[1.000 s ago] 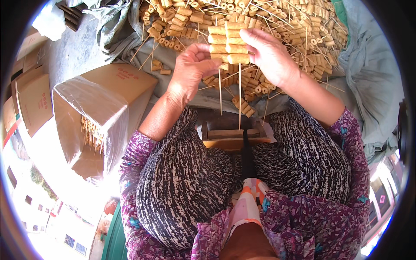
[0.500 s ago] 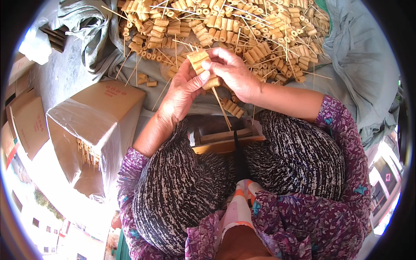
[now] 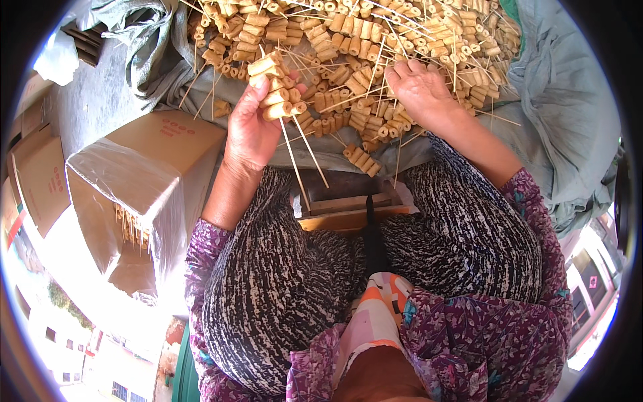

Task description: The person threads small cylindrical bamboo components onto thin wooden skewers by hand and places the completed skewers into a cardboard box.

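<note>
My left hand (image 3: 253, 127) is closed around skewers (image 3: 276, 94) threaded with short, hollow, tan rolls. Two bare stick ends slant down from it toward my lap. At the front of a large heap of similar skewers (image 3: 355, 40), my right hand (image 3: 420, 87) rests with its fingers curled down. Its fingertips are hidden, so whatever they grip cannot be made out. A short skewer of rolls (image 3: 362, 161) lies at the heap's near edge, between my knees.
Grey-green cloth (image 3: 562, 114) lies under and around the heap. On the left stands a cardboard box (image 3: 167, 144) lined with clear plastic, with skewers inside (image 3: 132, 228). A wooden-edged piece (image 3: 355, 218) sits between my legs. More cardboard (image 3: 40, 181) leans at the far left.
My hands were together over a skewer and have parted. My left hand moved left and slightly up, now showing two skewers. My right hand let go and moved right onto the heap.
</note>
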{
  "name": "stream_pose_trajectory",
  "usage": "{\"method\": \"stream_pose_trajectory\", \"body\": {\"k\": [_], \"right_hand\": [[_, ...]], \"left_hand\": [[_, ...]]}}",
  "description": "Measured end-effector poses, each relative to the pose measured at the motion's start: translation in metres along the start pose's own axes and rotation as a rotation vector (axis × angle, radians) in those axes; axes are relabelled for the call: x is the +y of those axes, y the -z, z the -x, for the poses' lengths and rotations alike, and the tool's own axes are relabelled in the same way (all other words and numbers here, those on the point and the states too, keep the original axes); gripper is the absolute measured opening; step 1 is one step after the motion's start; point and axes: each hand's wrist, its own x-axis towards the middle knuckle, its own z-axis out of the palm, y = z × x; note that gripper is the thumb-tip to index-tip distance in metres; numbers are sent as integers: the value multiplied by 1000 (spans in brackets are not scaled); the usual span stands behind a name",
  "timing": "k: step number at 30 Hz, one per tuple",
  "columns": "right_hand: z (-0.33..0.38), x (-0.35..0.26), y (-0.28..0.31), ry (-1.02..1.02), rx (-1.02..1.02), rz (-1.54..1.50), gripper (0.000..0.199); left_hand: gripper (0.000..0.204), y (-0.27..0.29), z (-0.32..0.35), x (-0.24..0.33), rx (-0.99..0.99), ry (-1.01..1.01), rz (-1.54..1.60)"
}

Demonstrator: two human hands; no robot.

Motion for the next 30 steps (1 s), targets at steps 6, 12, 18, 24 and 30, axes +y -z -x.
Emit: {"method": "stream_pose_trajectory", "body": {"k": [6, 12, 18, 24, 30], "right_hand": [[11, 7, 33, 94, 26, -308, 20], [7, -9, 84, 431, 1039, -452, 21], [0, -48, 100, 677, 1013, -469, 28], [-3, -47, 94, 796, 1059, -664, 27], [-21, -7, 46, 425, 661, -469, 23]], "left_hand": [[48, 4, 0, -1, -15, -25, -40], [46, -4, 1, -12, -19, 31, -45], [74, -19, -1, -20, -22, 179, 32], [66, -10, 1, -22, -92, 218, 188], [52, -4, 3, -18, -22, 122, 78]]}}
